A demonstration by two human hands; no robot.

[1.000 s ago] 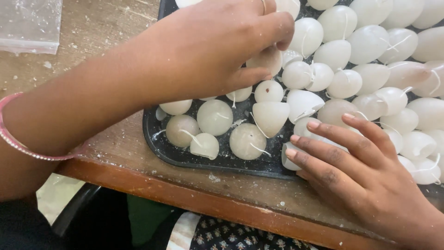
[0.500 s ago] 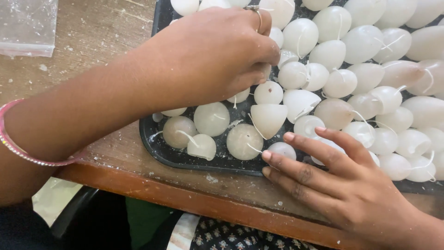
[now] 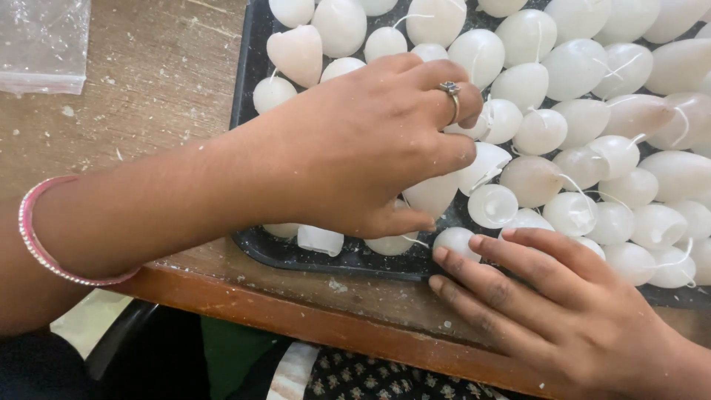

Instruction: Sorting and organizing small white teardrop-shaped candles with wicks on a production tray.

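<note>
A black tray [image 3: 248, 111] on a wooden table holds several white, egg-shaped wax candles [image 3: 522, 85] with thin wicks. My left hand [image 3: 363, 148], with a ring and a pink bangle [image 3: 33, 241] at the wrist, reaches over the tray's near-left part. Its thumb and curled fingers pinch a white candle [image 3: 433, 194]. My right hand [image 3: 541, 296] lies flat at the tray's front edge, fingers stretched and apart. Its fingertips touch a small round candle [image 3: 453, 238]. The candles under my left palm are hidden.
A clear plastic bag [image 3: 44, 44] lies at the table's far left. Wax crumbs dot the wooden tabletop [image 3: 148, 96]. The table's front edge [image 3: 296, 318] runs just below the tray, with dark fabric beneath it.
My left hand has come down from the tray's middle to its near-left candles and closed on one. My right hand has slid left along the tray's front edge.
</note>
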